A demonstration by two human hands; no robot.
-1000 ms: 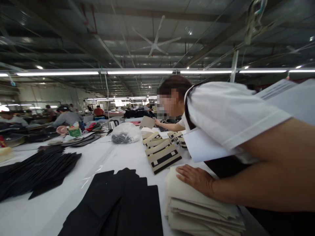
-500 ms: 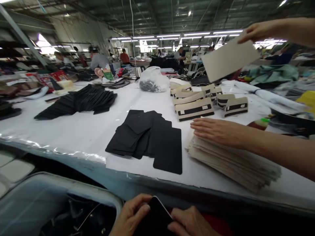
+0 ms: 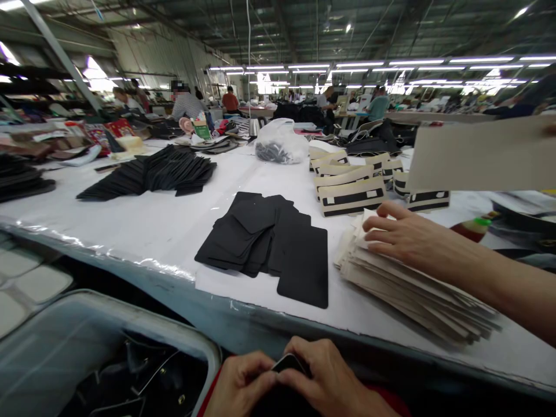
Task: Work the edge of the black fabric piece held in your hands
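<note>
your left hand and right hand pinch a dark piece by its rounded top, below the table edge.

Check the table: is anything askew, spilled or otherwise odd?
The green-topped bottle, just beyond the co-worker's arm, looks tipped over rather than upright; I see no spill, but the arm hides part of it. The beige stack is unevenly fanned and the black pieces overlap askew, though neither looks damaged.
</note>
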